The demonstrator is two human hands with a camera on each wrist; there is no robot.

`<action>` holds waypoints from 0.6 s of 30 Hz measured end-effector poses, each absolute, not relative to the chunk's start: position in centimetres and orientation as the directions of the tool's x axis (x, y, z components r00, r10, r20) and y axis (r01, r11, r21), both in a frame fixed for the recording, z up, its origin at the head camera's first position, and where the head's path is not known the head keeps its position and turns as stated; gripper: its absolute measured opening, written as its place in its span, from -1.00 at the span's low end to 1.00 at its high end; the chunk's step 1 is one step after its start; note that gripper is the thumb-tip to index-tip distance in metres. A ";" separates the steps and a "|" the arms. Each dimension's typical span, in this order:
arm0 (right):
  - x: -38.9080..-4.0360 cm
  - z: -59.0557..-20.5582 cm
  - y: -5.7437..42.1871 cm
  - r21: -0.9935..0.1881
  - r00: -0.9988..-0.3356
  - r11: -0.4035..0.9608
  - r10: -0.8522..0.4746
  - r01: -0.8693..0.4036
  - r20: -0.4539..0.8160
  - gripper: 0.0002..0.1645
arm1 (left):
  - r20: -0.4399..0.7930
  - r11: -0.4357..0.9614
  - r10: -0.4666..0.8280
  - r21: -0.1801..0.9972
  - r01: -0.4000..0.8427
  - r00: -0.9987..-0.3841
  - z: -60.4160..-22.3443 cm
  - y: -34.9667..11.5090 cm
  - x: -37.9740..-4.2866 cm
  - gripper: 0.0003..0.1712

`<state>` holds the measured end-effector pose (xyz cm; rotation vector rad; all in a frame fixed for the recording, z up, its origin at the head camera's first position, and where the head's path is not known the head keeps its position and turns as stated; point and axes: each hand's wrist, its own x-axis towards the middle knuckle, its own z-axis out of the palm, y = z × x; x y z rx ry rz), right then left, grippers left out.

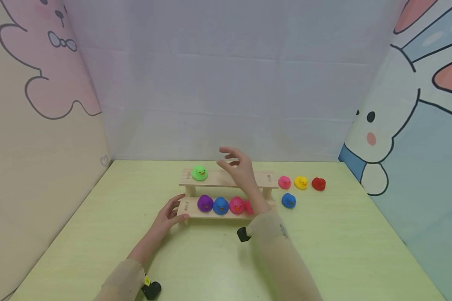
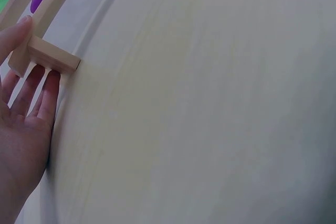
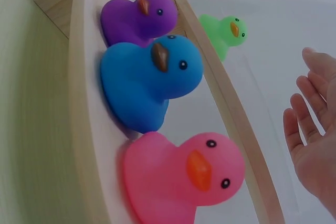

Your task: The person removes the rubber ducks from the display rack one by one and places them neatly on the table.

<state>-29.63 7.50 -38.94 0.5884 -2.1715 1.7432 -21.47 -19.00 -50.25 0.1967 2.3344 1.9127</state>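
A two-tier wooden shelf (image 1: 218,179) stands on the table. My left hand (image 1: 169,214) grips the left end of its lower tier, thumb at the front edge and fingers along the side, as the left wrist view (image 2: 26,129) also shows. Raised over the upper tier, my right hand (image 1: 241,169) has loosely bent fingers with nothing between them. A green rubber duck (image 1: 200,173) sits at the left of the upper tier. Along the lower tier stand a purple duck (image 1: 205,203), a blue duck (image 1: 221,206) and a pink duck (image 1: 237,205); another pink duck (image 1: 249,207) is partly hidden by my right forearm.
Right of the shelf on the table (image 1: 361,251) are a small pink duck (image 1: 284,182), a yellow duck (image 1: 301,182), a red duck (image 1: 318,184) and another blue duck (image 1: 288,200). A pale curtain (image 1: 226,83) hangs behind, with printed side panels left and right.
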 end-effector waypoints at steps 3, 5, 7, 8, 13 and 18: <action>-29.8 -39.0 7.0 -0.858 -0.872 0.166 -0.158 -0.486 0.463 -0.53 | -0.010 0.195 0.173 0.980 0.024 -0.985 -50.1 -19.0 -21.4 -0.17; -30.0 -39.0 6.7 -0.861 -0.869 0.151 -0.182 -0.486 0.459 -0.52 | -0.013 0.194 0.173 0.981 0.022 -0.985 -50.0 -18.9 -21.3 -0.17; -30.2 -39.1 6.3 -0.863 -0.866 0.142 -0.211 -0.486 0.453 -0.51 | -0.013 0.192 0.173 0.981 0.021 -0.985 -49.9 -18.9 -21.2 -0.17; -30.2 -39.1 6.1 -0.862 -0.862 0.136 -0.228 -0.488 0.452 -0.50 | -0.014 0.191 0.173 0.981 0.019 -0.985 -49.9 -18.9 -21.2 -0.17; -30.5 -39.4 5.1 -0.869 -0.854 0.130 -0.305 -0.477 0.423 -0.46 | -0.015 0.187 0.172 0.982 0.018 -0.985 -49.8 -18.9 -21.2 -0.17; -30.7 -40.0 4.9 -0.877 -0.852 0.167 -0.373 -0.451 0.367 -0.47 | -0.019 0.189 0.167 0.982 0.013 -0.986 -50.0 -18.9 -21.3 -0.16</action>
